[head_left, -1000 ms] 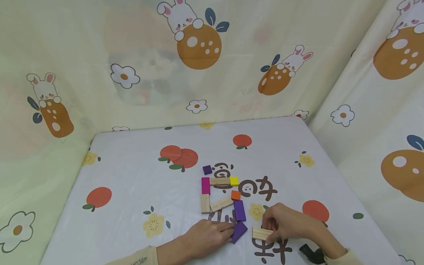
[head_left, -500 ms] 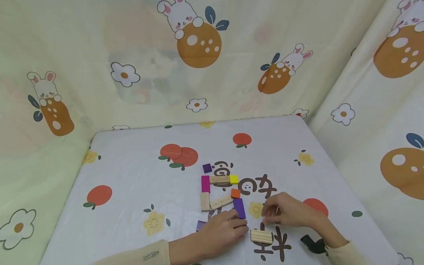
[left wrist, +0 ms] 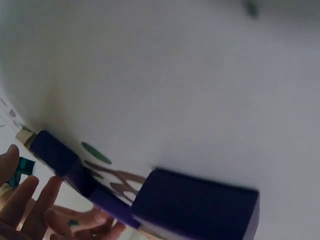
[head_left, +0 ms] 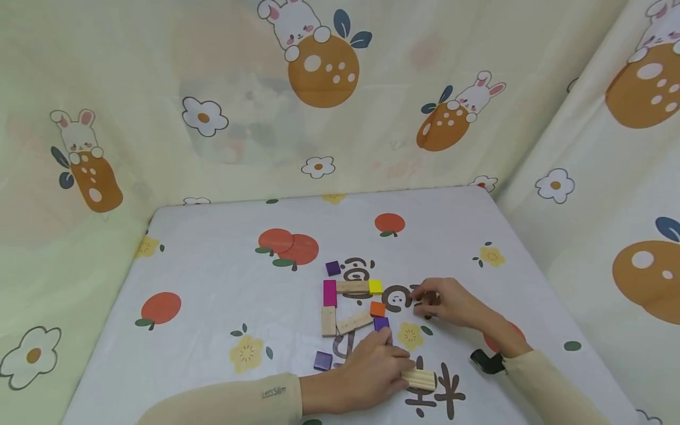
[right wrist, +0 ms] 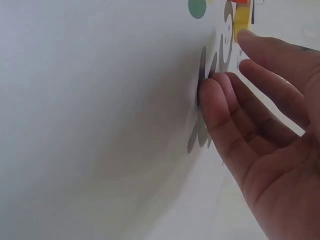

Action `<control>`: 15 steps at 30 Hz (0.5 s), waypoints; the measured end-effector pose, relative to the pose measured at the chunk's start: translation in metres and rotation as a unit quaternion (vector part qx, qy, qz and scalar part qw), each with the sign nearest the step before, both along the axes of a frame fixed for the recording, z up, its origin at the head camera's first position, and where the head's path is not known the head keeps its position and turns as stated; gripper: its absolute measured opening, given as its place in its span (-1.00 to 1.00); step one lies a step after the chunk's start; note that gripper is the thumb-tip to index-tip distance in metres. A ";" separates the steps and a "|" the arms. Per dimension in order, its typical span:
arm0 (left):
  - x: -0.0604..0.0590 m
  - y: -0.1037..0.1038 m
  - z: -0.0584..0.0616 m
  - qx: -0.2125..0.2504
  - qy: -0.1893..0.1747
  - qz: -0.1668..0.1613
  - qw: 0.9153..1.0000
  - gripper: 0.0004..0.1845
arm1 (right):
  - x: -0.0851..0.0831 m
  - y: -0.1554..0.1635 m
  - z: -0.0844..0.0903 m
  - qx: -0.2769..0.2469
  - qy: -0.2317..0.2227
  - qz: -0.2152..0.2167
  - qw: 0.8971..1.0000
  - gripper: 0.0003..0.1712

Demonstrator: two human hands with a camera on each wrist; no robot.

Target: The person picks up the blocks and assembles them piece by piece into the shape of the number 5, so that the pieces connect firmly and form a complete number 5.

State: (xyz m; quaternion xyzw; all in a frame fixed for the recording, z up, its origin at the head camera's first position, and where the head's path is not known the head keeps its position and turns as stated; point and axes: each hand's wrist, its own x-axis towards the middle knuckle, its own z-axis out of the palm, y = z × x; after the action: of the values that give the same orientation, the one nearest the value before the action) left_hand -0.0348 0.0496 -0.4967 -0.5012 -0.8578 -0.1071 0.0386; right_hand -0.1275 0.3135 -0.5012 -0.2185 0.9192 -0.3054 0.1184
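Observation:
My left hand (head_left: 374, 372) reaches over the lower blocks, its finger and thumb pinching the left end of a ridged pale wooden block (head_left: 419, 379). Partly hidden by that hand is a purple block (head_left: 381, 323). To the left lies another purple block (head_left: 322, 361), large in the foreground of the left wrist view. My right hand (head_left: 451, 302) hovers over the printed lettering, its fingers loosely bent with nothing between them. An outline of blocks includes a magenta block (head_left: 330, 293), plain wooden blocks (head_left: 355, 321), a yellow block (head_left: 375, 287) and an orange block (head_left: 378, 309).
A small dark purple block (head_left: 333, 268) sits apart behind the outline. The printed white cloth (head_left: 212, 260) covers the table, with patterned curtains (head_left: 255, 147) at the back and sides. A black curved object (head_left: 487, 361) is beside the right wrist.
My right hand has let go of the ridged wooden block and moved up and away. My left hand has slid right from a purple block to the ridged block.

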 end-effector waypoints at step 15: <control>0.002 0.007 -0.008 -0.034 -0.020 -0.013 0.999 -0.75 | -0.040 -0.015 -0.004 0.012 -0.005 -0.002 1.000 -0.67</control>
State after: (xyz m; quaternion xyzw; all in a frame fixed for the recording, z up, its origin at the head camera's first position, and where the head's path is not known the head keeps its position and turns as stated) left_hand -0.0328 0.0570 -0.5045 -0.5112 -0.8549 -0.0880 0.0032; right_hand -0.1673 0.2990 -0.5054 -0.2138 0.9227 -0.2954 0.1254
